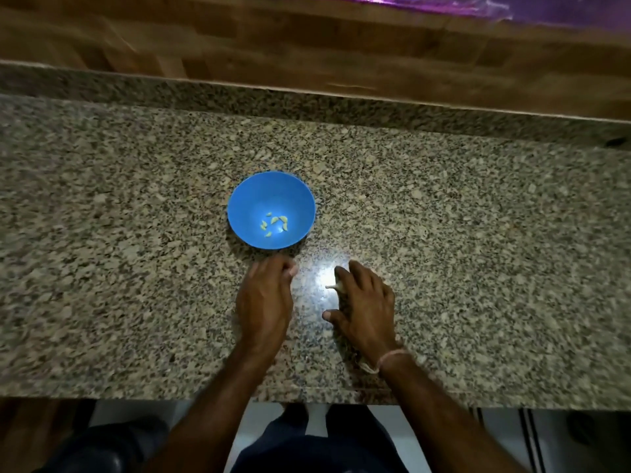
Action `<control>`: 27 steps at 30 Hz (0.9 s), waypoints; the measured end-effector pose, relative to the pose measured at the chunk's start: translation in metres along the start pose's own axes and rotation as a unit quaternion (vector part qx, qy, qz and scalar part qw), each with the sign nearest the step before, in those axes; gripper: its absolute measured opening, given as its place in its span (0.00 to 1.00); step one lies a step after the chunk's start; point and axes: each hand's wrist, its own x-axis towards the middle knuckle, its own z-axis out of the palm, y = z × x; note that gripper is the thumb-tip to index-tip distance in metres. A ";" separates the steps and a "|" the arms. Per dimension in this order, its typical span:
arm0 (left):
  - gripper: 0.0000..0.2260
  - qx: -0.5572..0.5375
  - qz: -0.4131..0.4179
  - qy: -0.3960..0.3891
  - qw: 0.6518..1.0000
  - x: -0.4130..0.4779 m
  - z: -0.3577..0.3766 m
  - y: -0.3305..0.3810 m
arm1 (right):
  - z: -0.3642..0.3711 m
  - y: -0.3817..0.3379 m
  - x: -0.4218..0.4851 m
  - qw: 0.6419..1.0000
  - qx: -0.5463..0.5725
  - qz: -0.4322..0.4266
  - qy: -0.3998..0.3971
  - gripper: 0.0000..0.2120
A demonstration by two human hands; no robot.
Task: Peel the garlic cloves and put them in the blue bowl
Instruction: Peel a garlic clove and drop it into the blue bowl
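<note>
Near the desk's (pixel 478 233) front edge, just before the blue bowl (pixel 249 199) holding peeled cloves (pixel 278 221), my right hand (pixel 365 302) cups a garlic piece (pixel 336 286), my left hand (pixel 264 295) curled, whether holding anything I cannot tell

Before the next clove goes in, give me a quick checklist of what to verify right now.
1. Blue bowl upright on the countertop, just beyond the left hand: ok.
2. Peeled cloves lying inside the bowl: ok.
3. Garlic located under the right hand, stem poking out: ok.
4. Right hand's grip on the garlic secure: cannot tell, the hand covers it.
5. Left hand holding a clove: cannot tell, its curled fingers are blurred.
</note>
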 end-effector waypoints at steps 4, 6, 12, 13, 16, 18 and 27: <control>0.02 0.020 0.019 0.058 0.998 0.055 -0.006 0.003 | 0.000 0.000 0.000 1.000 0.016 0.008 0.003 0.42; 0.04 0.042 0.004 0.056 0.998 0.073 -0.002 -0.001 | 0.001 0.001 -0.001 1.000 0.019 0.004 0.002 0.41; 0.11 0.131 0.005 0.039 0.991 0.074 0.003 0.000 | -0.001 0.010 -0.003 0.998 0.058 -0.020 0.002 0.41; 0.10 0.117 0.031 0.042 0.992 0.061 0.005 0.005 | -0.001 0.014 -0.002 0.997 0.075 -0.020 -0.001 0.40; 0.13 0.041 0.094 -0.065 0.993 0.011 0.029 0.027 | -0.004 0.031 0.000 0.985 0.166 -0.019 0.037 0.32; 0.17 0.044 0.099 -0.152 0.982 -0.013 0.055 0.033 | -0.006 0.044 -0.001 0.973 0.217 -0.023 0.073 0.24; 0.07 -0.268 -0.217 -0.109 0.932 -0.028 0.088 0.044 | -0.018 0.070 -0.006 0.896 0.443 0.001 0.011 0.18</control>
